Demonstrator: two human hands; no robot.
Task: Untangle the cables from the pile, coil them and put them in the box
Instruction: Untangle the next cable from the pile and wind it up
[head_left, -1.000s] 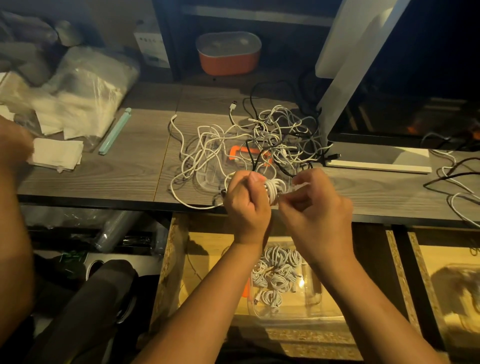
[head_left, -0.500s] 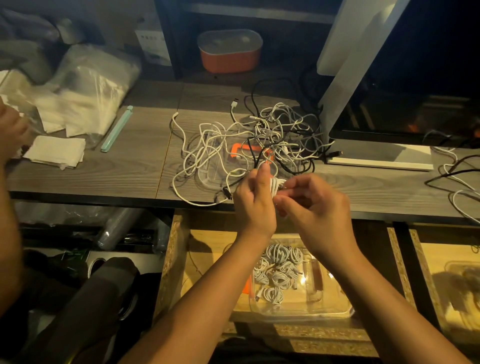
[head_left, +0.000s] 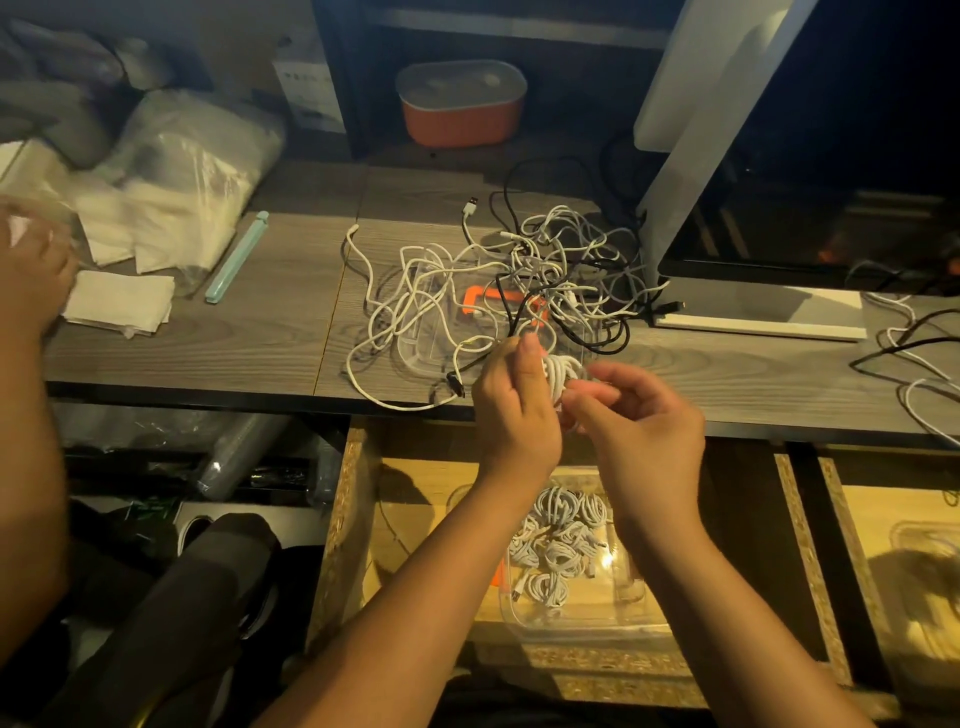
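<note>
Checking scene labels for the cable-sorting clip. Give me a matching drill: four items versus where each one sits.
1. cable pile
2. coiled cable
3. clear box
4. orange tub

A. at the back, behind the table
B. gripped in the left hand
C. below the table edge, holding finished coils
D. spread on the table

Pairs: 1-D, 2-B, 3-C, 4-A

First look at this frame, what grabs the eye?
The tangle of white and black cables in the middle of the table. Just in front, the left hand grips a white coil, with the right hand pinching at it. Below the table edge, a clear box holds several finished coils.
</note>
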